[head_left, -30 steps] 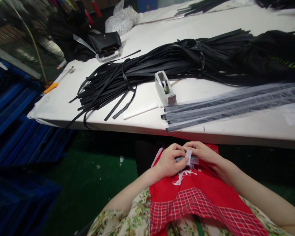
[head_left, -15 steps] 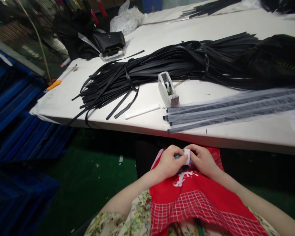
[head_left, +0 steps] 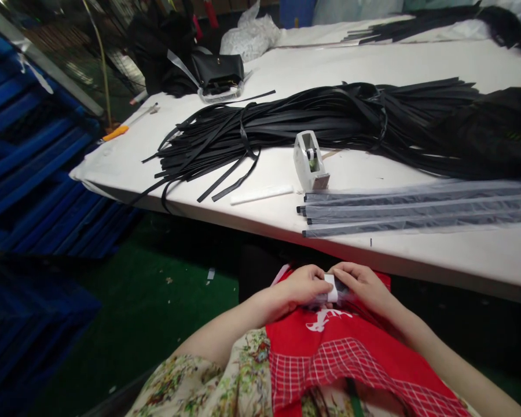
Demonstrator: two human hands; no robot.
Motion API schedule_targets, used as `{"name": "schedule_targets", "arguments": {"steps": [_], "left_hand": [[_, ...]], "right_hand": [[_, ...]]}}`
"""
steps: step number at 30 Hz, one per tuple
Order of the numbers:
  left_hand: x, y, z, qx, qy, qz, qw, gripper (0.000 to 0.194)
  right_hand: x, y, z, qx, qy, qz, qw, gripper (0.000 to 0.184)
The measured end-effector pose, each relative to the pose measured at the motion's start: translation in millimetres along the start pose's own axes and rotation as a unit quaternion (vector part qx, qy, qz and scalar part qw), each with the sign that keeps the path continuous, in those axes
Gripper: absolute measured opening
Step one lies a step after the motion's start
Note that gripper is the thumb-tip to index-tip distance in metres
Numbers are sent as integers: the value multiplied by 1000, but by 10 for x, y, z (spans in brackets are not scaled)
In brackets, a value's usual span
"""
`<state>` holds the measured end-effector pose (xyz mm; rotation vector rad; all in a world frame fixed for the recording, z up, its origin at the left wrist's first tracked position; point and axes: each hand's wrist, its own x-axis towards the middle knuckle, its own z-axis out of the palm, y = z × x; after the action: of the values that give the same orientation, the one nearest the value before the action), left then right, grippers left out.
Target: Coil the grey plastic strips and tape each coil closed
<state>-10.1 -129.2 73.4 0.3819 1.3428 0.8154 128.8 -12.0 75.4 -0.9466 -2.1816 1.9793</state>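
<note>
Over my red apron (head_left: 330, 341), my left hand (head_left: 301, 288) and my right hand (head_left: 361, 284) meet, both closed on the end of a dark strap in a clear sleeve. A small white tape piece (head_left: 331, 288) is wrapped around that end, pinched between my thumbs. The rest of the strap is hidden behind my hands. On the white table (head_left: 417, 255) just beyond lie sleeved black straps (head_left: 417, 209) side by side, next to a white tape dispenser (head_left: 311, 160).
A big bundle of loose black straps (head_left: 312, 124) spreads across the table, with a white stick (head_left: 260, 195) before it. A black purse (head_left: 217, 69), a plastic bag (head_left: 249, 33) and an orange-handled tool (head_left: 117, 132) lie at the far left. Blue crates (head_left: 30, 156) stand left on green floor.
The white tape piece, standing up a second ago, now lies folded flat around the strap end. My hands stayed together on my lap; the view shifted left and tilted.
</note>
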Motion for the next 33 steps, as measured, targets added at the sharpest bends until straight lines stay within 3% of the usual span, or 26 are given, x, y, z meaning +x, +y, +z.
{"name": "schedule_targets", "arguments": {"steps": [4,7,10,12,15,19,23,25,28,30,33], "left_hand": [[-47,27,-5,96,39,48,993,20],[-100,74,-10,135,41,69,988,20],[-126,86,-26,73,0,71,995,24],[-125,76,-44,18,-26,72,997,27],[-102,64,-80,-54,-38,67,996,31],[-69,78,-131,-169,-25,48,984,34],[-49,101,-159,-188,1,68,980,32],[-31,93,-173,-186,5,82,979,35],[7,37,-200,-156,23,111,981,36],[28,-20,-213,-120,41,131,983,35],[33,-99,-212,-69,61,148,985,34]], "right_hand": [[54,-62,-150,23,-121,1,992,35],[58,-134,-193,-3,-161,-16,987,31],[14,-193,-188,-99,-109,-98,984,23],[-34,-213,-186,-175,-79,-178,965,18],[-114,-207,-191,-261,-82,-260,926,23],[-202,-138,-154,-333,-74,-278,898,45],[-149,-109,-174,-328,-75,-295,895,47],[23,-166,-288,-315,-46,-314,894,36],[519,-377,-577,-287,94,-322,897,23],[966,-573,-765,-253,183,-274,909,24],[1648,-836,-888,-207,223,-179,936,28]]}}
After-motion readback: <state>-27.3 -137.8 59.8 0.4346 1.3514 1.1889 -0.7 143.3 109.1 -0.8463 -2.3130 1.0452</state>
